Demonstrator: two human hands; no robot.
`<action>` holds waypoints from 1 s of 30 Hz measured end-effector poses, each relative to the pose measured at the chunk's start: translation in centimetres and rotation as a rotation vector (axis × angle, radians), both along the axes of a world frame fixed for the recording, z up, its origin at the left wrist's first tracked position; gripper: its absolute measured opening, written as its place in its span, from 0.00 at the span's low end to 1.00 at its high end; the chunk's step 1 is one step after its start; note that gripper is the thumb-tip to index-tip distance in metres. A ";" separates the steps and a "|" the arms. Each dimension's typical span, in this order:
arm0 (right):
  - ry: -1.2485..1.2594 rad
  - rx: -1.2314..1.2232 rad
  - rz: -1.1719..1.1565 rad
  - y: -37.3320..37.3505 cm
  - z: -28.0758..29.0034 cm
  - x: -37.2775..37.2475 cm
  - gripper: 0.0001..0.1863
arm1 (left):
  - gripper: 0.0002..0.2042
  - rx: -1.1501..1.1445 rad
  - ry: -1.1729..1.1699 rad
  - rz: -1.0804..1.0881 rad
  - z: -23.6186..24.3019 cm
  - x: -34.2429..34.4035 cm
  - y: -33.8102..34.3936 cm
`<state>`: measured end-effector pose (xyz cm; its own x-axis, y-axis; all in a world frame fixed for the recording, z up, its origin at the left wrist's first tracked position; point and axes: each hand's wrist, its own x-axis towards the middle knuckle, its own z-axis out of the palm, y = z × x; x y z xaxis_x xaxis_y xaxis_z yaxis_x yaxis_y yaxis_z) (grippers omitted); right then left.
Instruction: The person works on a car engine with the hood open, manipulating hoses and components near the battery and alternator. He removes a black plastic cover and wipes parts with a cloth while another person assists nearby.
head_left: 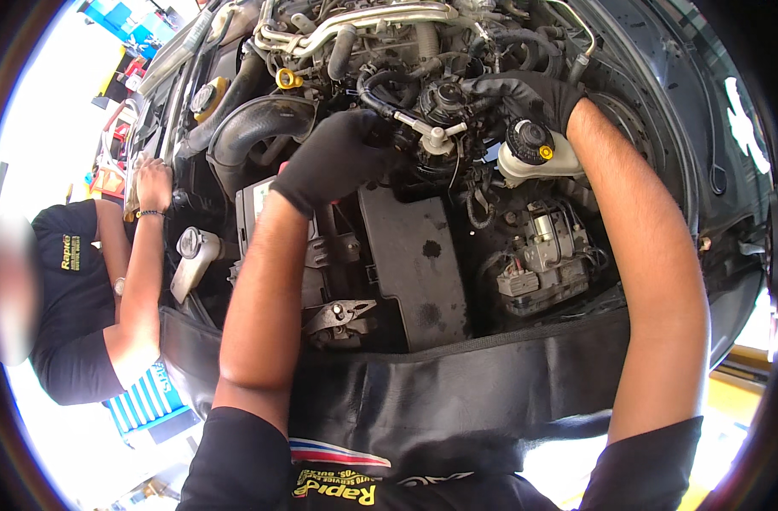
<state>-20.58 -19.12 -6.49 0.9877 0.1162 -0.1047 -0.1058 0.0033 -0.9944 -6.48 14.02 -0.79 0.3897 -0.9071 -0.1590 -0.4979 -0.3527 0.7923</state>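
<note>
Hands, black-gloved: left hand (342, 157) curled, right hand (530, 95) extended inward; both grips hidden, cannot tell. Between: black round ribbed component (444, 102); pale-grey T-shaped connector (437, 136) at front. Apparent step: two-handed handling; next, probably calls for steady support.

Own hands, two, both black-gloved: one left hand (329, 160), one right hand (525, 94), over engine bay (655, 106). One pale T-shaped fitting (437, 138) toward bay's far edge. Pale reservoirs, two: one left reservoir (190, 272) near bay's left edge, one right reservoir (553, 163) toward right edge. One flat black cover (406, 247), one yellow ring handle (288, 78). One fender cover (423, 366) along near edge. One co-worker (82, 289) beyond left edge. Hoses overlap, number unclear.
</note>
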 end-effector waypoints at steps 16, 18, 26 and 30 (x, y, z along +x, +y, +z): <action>0.307 0.154 -0.149 2.0 2.5 -0.6 0.25 | 0.09 -0.185 -0.820 -0.022 0.2 -0.2 0.4; 0.313 0.223 -0.129 2.2 2.8 -0.6 0.26 | 0.10 -0.177 -0.802 0.006 -0.4 -0.6 0.3; 0.297 -0.016 -0.217 3.1 3.9 -1.3 0.27 | 0.10 -0.037 -0.827 0.034 -0.9 0.5 0.6; 0.219 0.153 -0.152 2.8 3.4 -1.3 0.27 | 0.14 -0.046 -0.684 0.003 -1.5 1.0 0.7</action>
<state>-21.84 -16.33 -3.12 0.9507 -0.0004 -0.3100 -0.3047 0.1840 -0.9345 -5.45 14.69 -2.25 0.3908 -0.9059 0.1629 -0.8910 -0.3279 0.3141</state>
